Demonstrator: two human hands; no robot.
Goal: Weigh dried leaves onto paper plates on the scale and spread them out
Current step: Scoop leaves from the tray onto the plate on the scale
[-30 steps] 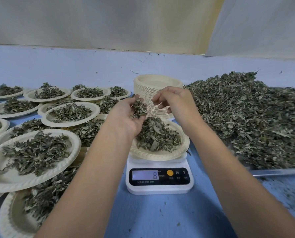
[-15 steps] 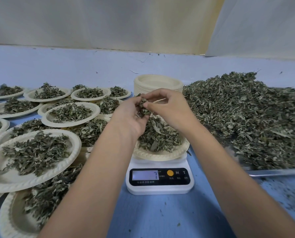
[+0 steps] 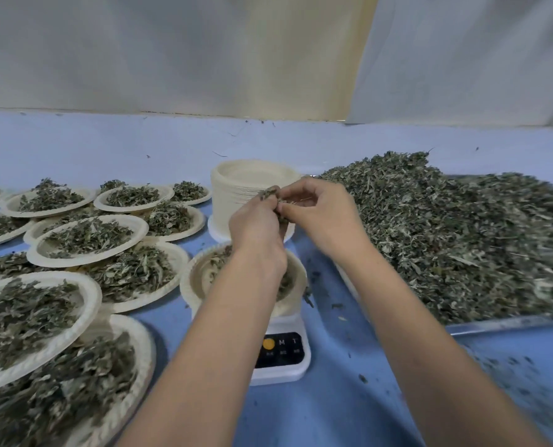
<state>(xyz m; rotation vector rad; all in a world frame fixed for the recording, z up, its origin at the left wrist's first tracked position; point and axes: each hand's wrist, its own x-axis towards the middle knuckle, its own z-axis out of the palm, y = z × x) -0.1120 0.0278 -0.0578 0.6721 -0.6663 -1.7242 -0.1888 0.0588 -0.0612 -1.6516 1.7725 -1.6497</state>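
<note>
- Hands: two. The left hand (image 3: 257, 227) curls round a clump of dried leaves (image 3: 270, 192); the right hand (image 3: 322, 217) pinches the same clump, fingertips meeting.
- One scale (image 3: 289, 362), near centre, with one paper plate (image 3: 193, 280) of leaves on it, below the hands.
- One stack of empty plates (image 3: 236, 179) behind; one leaf heap (image 3: 446, 240) on the right; roughly a dozen filled plates (image 3: 88, 240) on the left, overlapping.
- Versus earlier: hands still joined; the left forearm now hides the scale's display.
</note>
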